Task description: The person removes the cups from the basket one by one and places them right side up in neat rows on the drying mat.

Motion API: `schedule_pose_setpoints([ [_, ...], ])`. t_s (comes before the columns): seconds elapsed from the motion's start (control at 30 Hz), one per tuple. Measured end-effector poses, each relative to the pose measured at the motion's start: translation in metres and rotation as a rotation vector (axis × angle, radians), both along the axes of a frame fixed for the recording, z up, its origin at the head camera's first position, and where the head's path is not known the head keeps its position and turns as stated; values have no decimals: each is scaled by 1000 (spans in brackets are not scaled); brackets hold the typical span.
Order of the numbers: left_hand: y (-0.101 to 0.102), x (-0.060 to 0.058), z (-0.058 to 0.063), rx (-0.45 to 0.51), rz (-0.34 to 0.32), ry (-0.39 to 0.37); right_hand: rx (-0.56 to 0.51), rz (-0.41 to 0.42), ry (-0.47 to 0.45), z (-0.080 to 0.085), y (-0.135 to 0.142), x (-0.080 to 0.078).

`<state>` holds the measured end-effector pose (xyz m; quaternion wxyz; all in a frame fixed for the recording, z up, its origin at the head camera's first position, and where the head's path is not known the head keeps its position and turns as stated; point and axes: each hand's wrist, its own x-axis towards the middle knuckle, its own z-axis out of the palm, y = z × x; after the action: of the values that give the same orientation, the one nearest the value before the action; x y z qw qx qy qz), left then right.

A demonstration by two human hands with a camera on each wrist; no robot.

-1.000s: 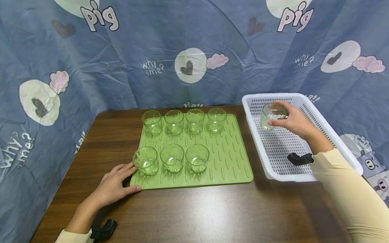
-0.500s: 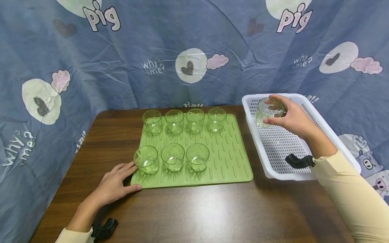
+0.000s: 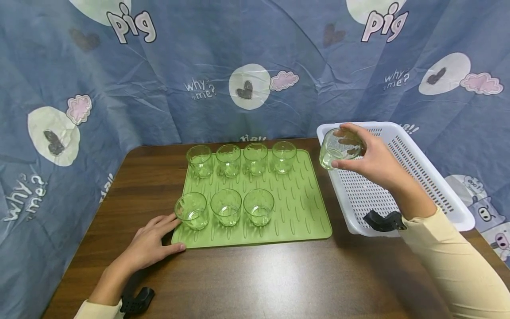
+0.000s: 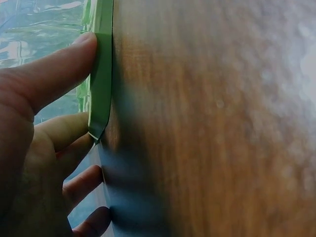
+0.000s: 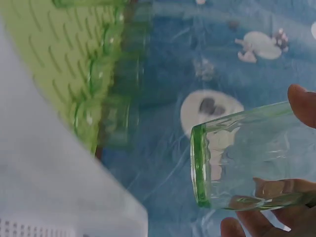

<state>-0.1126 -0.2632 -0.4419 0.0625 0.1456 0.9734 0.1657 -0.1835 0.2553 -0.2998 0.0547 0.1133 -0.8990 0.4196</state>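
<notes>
My right hand [image 3: 374, 159] grips a clear glass tumbler [image 3: 338, 148] over the left rim of the white basket, thumb on the near side and fingers on the far side. In the right wrist view the tumbler [image 5: 247, 158] shows its thick greenish base, held up off any surface. My left hand [image 3: 153, 241] rests with spread fingers at the near left corner of the green mat [image 3: 299, 217]. Its thumb [image 4: 64, 69] lies on the mat's edge in the left wrist view. On the mat stand several like tumblers: a back row [image 3: 256, 159] and a front row [image 3: 227, 208].
The white perforated basket [image 3: 434, 181] stands right of the mat on the brown wooden table [image 3: 223, 283]. Behind the table hangs a blue printed cloth [image 3: 167, 115]. Each wrist wears a black band mount [image 3: 137, 301].
My right hand has lifted the tumbler from inside the basket and carried it left to above the basket's left rim, tilting it. The left hand has stayed in place.
</notes>
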Motion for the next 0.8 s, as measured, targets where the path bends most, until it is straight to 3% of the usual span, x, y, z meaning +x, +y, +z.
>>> schedule_pose_setpoints([
  [0.4, 0, 0, -2, -3, 5, -11, -48, 0, -54, -13, -48, 29],
  [0.8, 0, -1, -1, -3, 2, -2, -10, 81, -1, -66, -89, 37],
])
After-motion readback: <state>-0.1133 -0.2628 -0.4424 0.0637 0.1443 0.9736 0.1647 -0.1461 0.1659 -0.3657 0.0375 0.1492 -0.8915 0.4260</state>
